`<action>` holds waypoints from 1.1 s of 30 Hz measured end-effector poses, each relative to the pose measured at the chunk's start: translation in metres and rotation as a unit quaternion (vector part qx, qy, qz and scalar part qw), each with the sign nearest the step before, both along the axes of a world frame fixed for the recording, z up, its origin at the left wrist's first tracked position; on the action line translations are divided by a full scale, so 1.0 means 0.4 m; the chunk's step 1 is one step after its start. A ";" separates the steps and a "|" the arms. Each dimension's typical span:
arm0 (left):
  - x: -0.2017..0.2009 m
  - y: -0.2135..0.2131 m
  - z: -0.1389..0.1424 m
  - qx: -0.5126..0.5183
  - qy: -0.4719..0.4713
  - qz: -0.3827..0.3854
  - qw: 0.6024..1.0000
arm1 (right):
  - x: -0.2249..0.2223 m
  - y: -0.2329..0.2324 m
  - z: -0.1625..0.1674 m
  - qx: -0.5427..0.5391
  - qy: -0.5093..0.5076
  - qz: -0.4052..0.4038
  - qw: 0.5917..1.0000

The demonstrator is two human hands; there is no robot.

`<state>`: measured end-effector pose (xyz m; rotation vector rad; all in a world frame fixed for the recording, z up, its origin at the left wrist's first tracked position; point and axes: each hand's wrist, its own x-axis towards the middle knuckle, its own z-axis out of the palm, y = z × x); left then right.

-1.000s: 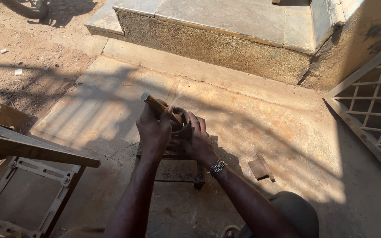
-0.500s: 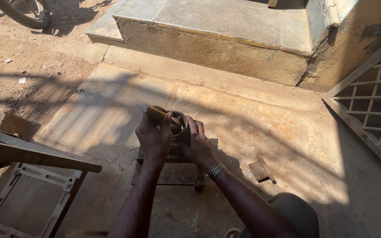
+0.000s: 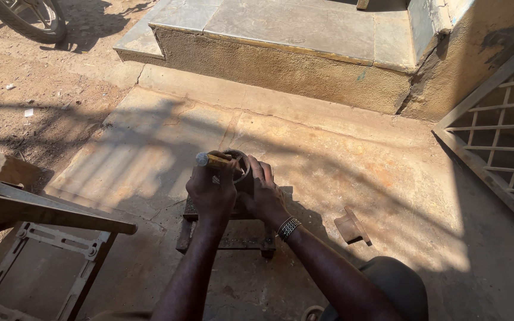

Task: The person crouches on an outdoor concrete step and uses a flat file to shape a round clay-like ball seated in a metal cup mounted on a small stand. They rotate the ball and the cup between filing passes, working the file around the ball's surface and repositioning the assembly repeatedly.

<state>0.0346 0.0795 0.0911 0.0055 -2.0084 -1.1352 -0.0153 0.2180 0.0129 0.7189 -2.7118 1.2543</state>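
My left hand (image 3: 210, 193) grips a short tool with a yellowish handle and a grey metal end (image 3: 210, 159), held level over a dark round metal ring (image 3: 242, 168). My right hand (image 3: 263, 191), with a metal bracelet at the wrist, wraps around the right side of that ring and steadies it. The ring sits on a low dark metal stand (image 3: 227, 238) on the concrete floor. Both hands hide most of the ring's lower part.
A small metal piece (image 3: 351, 226) lies on the floor to the right. A metal frame and an angled bar (image 3: 43, 214) stand at the left. A stone step (image 3: 281, 53) rises ahead, a metal grille (image 3: 501, 137) leans at the right, and a wheel (image 3: 28, 18) shows top left.
The tool in my left hand has swung from pointing up-left to lying level over the ring. The view has shifted slightly; both hands stay on the ring.
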 end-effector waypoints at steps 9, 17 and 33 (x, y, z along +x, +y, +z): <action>0.013 0.005 0.010 -0.033 -0.002 -0.032 0.999 | -0.008 -0.007 -0.016 0.072 0.063 0.006 0.995; 0.004 0.004 0.008 0.002 -0.059 -0.056 0.997 | -0.008 0.000 -0.019 0.033 0.088 0.015 0.996; 0.004 0.015 0.031 0.010 -0.080 -0.027 0.996 | -0.005 -0.016 0.003 0.046 0.090 0.003 0.995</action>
